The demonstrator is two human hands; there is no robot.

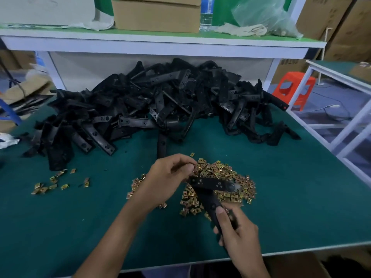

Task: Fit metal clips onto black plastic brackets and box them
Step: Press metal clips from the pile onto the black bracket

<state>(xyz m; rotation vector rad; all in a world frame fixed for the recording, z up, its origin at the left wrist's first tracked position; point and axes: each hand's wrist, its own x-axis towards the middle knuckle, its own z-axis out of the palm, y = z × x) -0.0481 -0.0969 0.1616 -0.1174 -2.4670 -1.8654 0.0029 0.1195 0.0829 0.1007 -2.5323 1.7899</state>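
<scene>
My right hand (234, 231) grips the lower end of a black plastic bracket (210, 186), which reaches up and left over the heap of gold metal clips (222, 177). My left hand (170, 173) is at the bracket's upper end with its fingers curled, pinching a gold clip against it. A big pile of black brackets (160, 101) fills the back of the green table (291, 187). A few loose clips (54, 182) lie to the left.
A white shelf (160, 45) spans above the pile, holding a cardboard box (156, 15), a water bottle (206, 13) and a plastic bag. A cardboard box (297, 264) stands below the table's front edge at right. An orange stool (295, 89) and a white frame stand right.
</scene>
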